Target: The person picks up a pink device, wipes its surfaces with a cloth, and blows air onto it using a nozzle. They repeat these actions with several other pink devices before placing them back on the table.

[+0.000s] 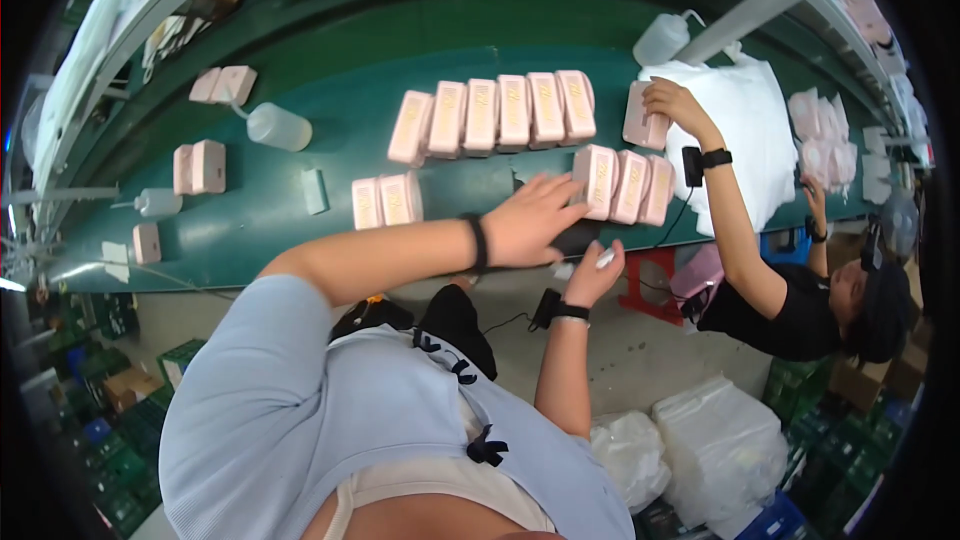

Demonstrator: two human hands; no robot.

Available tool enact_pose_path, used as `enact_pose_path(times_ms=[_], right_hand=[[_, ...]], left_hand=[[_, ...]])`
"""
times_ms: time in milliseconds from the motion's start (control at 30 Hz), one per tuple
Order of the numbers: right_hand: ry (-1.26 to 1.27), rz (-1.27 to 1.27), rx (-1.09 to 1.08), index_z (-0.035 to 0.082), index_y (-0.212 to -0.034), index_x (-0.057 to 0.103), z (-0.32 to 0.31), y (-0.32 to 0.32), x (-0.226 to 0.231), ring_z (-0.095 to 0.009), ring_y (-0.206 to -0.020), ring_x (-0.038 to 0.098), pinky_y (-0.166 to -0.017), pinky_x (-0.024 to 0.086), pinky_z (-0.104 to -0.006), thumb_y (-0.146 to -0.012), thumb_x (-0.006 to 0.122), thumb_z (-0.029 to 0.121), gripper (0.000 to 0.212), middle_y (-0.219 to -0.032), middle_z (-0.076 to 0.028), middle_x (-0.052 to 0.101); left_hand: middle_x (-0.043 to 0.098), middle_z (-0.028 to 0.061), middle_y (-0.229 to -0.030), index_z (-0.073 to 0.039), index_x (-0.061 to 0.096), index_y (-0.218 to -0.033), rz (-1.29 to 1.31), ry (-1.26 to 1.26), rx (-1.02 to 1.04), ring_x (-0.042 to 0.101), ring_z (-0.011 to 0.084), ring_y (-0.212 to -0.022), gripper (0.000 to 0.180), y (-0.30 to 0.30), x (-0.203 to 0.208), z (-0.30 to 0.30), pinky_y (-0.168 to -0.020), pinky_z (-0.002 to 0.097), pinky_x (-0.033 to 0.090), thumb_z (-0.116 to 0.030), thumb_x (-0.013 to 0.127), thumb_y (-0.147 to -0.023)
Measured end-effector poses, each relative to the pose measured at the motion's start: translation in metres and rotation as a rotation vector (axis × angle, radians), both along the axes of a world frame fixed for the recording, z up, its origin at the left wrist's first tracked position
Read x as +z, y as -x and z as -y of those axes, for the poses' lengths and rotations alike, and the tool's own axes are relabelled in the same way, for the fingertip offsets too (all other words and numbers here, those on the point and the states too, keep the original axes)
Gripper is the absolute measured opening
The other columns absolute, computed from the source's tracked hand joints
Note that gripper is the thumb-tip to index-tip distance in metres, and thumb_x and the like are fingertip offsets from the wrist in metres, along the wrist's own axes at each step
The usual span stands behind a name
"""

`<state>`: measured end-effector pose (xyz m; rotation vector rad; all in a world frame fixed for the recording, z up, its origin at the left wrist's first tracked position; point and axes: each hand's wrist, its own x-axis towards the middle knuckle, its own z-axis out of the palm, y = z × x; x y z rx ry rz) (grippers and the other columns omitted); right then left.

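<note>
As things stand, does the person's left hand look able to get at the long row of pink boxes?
Probably yes: the left hand is spread just short of the long row of pink boxes, and mostly green tabletop lies between them, with nothing standing in the way.

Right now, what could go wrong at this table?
The left hand is close beside three pink cases; a bump might push them out of line. The right hand pinches a small white item, which might slip. A bottle sits near other cases and could leak if tipped.
</note>
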<state>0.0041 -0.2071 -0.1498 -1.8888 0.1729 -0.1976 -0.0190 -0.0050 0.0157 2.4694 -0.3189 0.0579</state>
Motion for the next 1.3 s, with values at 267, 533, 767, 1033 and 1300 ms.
enact_pose_path(times_ms=[267, 533, 767, 1033, 1300], right_hand=[[-0.026, -0.216, 1.074, 0.000, -0.140, 0.043, -0.131, 0.098, 0.054, -0.027, -0.118, 0.057, -0.100, 0.044, -0.0346, -0.077, 0.082, 0.019, 0.076, -0.127, -0.018, 0.059], [-0.165, -0.388, 1.096, -0.001, -0.146, 0.036, -0.162, 0.106, 0.058, -0.022, -0.123, 0.054, -0.100, 0.045, -0.0323, -0.076, 0.080, 0.014, 0.084, -0.136, -0.016, 0.053], [-0.331, -0.313, 0.738, 0.000, -0.141, 0.043, -0.074, 0.058, 0.086, -0.020, -0.118, 0.055, -0.101, 0.044, -0.0338, -0.077, 0.071, 0.005, 0.070, -0.132, -0.011, 0.054], [-0.420, -0.322, 0.428, 0.007, -0.148, 0.035, -0.031, -0.051, 0.035, -0.011, -0.088, 0.058, -0.060, 0.045, -0.0226, -0.084, 0.064, 0.007, 0.070, -0.123, -0.009, 0.058], [0.032, -0.318, 0.461, -0.001, -0.108, 0.060, -0.032, 0.063, 0.071, -0.013, -0.094, 0.054, -0.084, 0.045, -0.0273, -0.092, 0.066, 0.015, 0.023, -0.103, -0.005, 0.061]], left_hand=[[0.052, 0.0203, -0.130, -0.003, 0.050, -0.131, -0.189, -0.104, 0.792, 0.052, 0.0352, -0.122, 0.077, 0.188, 0.015, -0.158, -0.103, 0.0447, 0.044, -0.026, 0.086, -0.067], [0.063, 0.0134, -0.124, -0.004, 0.052, -0.133, -0.849, 1.095, 0.747, 0.065, 0.0260, -0.105, 0.066, 0.186, -0.047, -0.143, -0.088, 0.0431, 0.054, -0.023, 0.081, -0.078], [0.067, 0.0118, -0.119, -0.002, 0.058, -0.124, -0.553, 0.731, 0.367, 0.065, 0.0206, -0.107, 0.050, 0.105, -0.045, -0.064, -0.094, 0.0353, 0.051, -0.015, 0.078, -0.080], [0.061, 0.0261, -0.120, 0.003, 0.050, -0.130, -0.264, 0.817, 0.257, 0.061, 0.0400, -0.109, 0.063, 0.019, -0.100, -0.008, -0.090, 0.0434, 0.051, -0.023, 0.076, -0.078], [0.065, 0.0129, -0.118, -0.001, 0.050, -0.135, -0.636, 1.039, 0.108, 0.065, 0.0194, -0.106, 0.048, 0.214, 0.030, -0.181, -0.092, 0.0298, 0.051, -0.022, 0.066, -0.095]])
